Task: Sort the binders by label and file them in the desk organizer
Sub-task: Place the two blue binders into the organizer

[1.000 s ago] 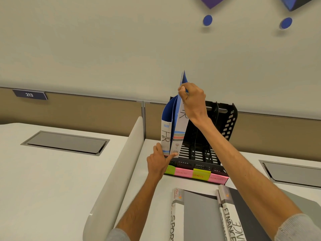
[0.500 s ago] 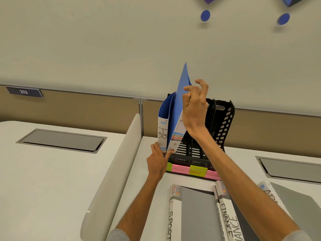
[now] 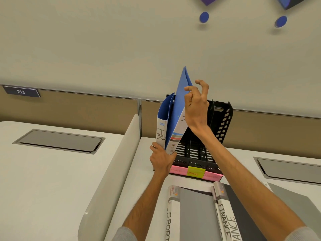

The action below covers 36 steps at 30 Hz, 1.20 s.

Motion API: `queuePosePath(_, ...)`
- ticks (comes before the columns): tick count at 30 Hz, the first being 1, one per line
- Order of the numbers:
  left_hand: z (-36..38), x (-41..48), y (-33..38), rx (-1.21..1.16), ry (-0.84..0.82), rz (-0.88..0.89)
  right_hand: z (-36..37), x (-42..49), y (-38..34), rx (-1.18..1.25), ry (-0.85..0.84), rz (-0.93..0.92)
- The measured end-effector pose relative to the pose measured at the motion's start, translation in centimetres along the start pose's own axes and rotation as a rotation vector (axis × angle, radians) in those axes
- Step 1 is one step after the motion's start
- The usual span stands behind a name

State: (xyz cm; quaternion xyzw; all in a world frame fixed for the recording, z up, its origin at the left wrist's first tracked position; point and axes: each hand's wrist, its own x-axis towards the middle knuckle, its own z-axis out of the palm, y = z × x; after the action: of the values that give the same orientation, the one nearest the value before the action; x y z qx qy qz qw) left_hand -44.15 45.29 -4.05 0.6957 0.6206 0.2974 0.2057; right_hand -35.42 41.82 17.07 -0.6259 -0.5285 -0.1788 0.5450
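Blue covers mark the two binders standing in the leftmost slot of the black desk organizer [image 3: 224, 119], at the back of the desk [image 3: 52, 180] near the wall. The upright binder [image 3: 160, 134] shows "HR" on its white spine. The tilted binder [image 3: 179, 108] stands just to its right, its foot beside the first one's foot and its top corner leaning right and rising above the organizer's rim.

The left hand [image 3: 161, 160] grips the feet of both binders at the organizer's front edge, with fingers on the outer side of the upright one and the thumb along the foot of the tilted one. The right hand [image 3: 197, 108] is raised beside the tilted binder's upper cover with its fingers loosely curled. I cannot tell whether they pinch the cover or only hang next to it.

Pink and yellow sticky labels [image 3: 195, 172] run along the organizer's front lip, and the yellow one reads "FINANCE". Nearer the person, grey binders lie flat on the desk: the SPORT binder [image 3: 194, 214], the FINANCE binder [image 3: 227, 220] touching its right side, and a third grey binder [image 3: 298, 200] beyond the right forearm. A white divider [image 3: 112, 162] stands to the left of the organizer. A plate [image 3: 21, 91] marked 213 hangs on the back panel.
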Motion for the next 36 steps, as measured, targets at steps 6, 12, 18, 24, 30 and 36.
queuePosePath(6, -0.2, -0.1, -0.1, 0.025, 0.005, 0.024, 0.7, 0.2, -0.1, 0.02, -0.084, -0.012)
queuePosePath(12, -0.8, 0.0, -1.1, 0.039, 0.0, 0.071, 1.7, 2.0, -1.1, -0.04, -0.301, 0.036)
queuePosePath(18, -1.1, 0.0, -1.3, 0.02, -0.04, 0.089, 2.2, 4.1, -2.2, -0.283, -0.629, 0.003)
queuePosePath(24, -0.9, -0.4, -1.2, -0.03, -0.038, 0.066, 1.2, 6.2, -2.1, -0.285, -0.909, 0.087)
queuePosePath(30, -0.7, -0.5, -1.0, -0.072, -0.065, 0.044, 1.9, 5.0, -2.2, -0.28, -0.911, 0.129)
queuePosePath(36, -0.7, -0.3, -1.1, -0.075, -0.096, 0.065, 2.2, 5.7, -1.7, -0.252, -0.968, 0.146)
